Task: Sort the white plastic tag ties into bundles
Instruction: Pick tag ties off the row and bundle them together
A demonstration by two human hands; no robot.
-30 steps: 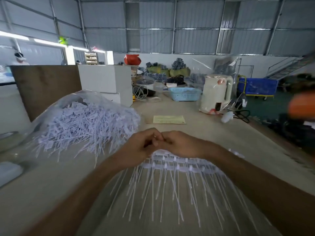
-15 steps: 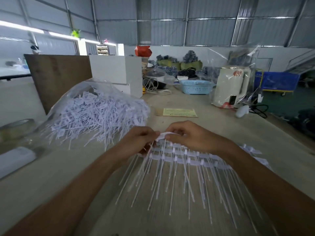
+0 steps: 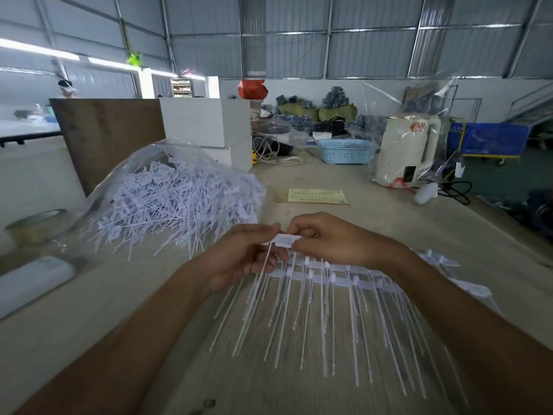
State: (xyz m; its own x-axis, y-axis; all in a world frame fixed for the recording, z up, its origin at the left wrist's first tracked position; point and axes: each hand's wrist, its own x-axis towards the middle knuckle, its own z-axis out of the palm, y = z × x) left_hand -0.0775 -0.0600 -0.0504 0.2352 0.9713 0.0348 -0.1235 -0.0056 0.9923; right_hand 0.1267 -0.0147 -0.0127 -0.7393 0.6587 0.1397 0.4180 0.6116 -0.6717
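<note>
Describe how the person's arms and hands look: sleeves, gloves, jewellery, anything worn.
Both forearms are bare as far as the frame shows: no sleeve edge is in view. The left hand and right hand wear no gloves. No watch, bracelet or band shows at either wrist, and no ring can be made out on the visible fingers, though some are hidden. No markings, tape or bandages are visible.

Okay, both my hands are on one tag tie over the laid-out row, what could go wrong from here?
The tie pinched by the left hand and right hand hangs over the row; its tail could snag and scatter it. The right forearm could sweep ties lying beside it. The pile could spill closer.
</note>
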